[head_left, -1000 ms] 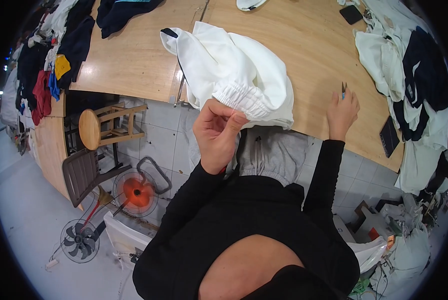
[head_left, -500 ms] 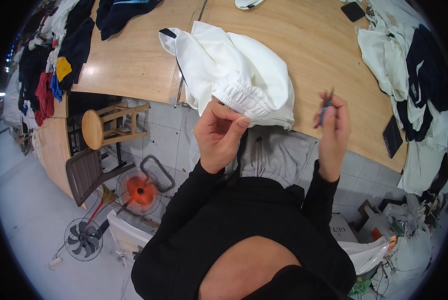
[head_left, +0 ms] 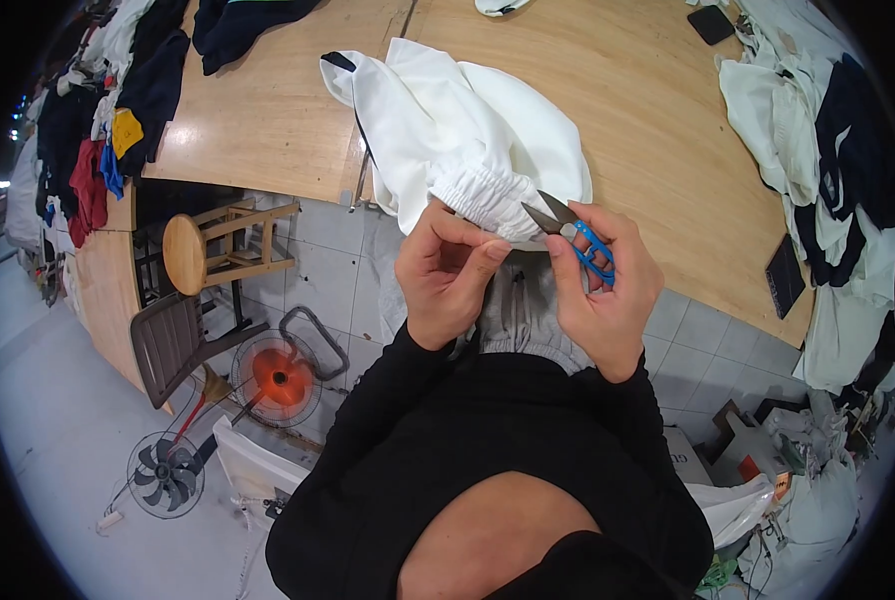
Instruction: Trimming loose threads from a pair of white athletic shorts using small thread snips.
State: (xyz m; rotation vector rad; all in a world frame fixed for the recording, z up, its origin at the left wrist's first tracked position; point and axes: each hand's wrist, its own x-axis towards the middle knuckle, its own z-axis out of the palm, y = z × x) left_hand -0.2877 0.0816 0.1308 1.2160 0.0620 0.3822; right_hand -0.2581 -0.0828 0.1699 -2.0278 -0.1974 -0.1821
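Note:
White trousers or shorts point(head_left: 528, 115) with a gathered elastic waistband point(head_left: 480, 192) lie over the near edge of the wooden table. My left hand point(head_left: 444, 270) pinches the waistband between thumb and fingers. In my right hand point(head_left: 608, 290) are blue-handled thread snips point(head_left: 595, 255), their dark blades apart and pointing up and left. The blade tips are right beside the waistband's right side; whether they touch the cloth I cannot tell. A dark strip runs along the garment's left edge.
The wooden table point(head_left: 668, 130) spans the front. White and navy garments point(head_left: 783, 140) heap at right, near a dark flat device point(head_left: 785, 274). Left stand a stool point(head_left: 186, 258), a chair point(head_left: 166, 345) and fans point(head_left: 282, 378). Dark and coloured clothes point(head_left: 90, 190) pile at far left.
My right hand has moved left and slightly down, bringing the thread snips from the right over to the waistband. The left hand still pinches the waistband, nearly in the same place.

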